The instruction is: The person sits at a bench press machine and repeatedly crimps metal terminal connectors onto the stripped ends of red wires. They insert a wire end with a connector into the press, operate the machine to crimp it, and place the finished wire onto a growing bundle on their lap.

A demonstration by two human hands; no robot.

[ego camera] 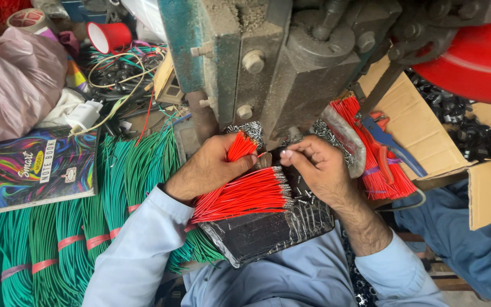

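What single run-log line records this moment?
left hand: grips red wires | right hand: pinches at press machine | loose red wires on black tray

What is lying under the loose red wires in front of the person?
The red wires rest on a black tray wrapped in shiny plastic. Green wire bundles stick out beneath its left edge. Whatever lies farther under the tray is hidden.
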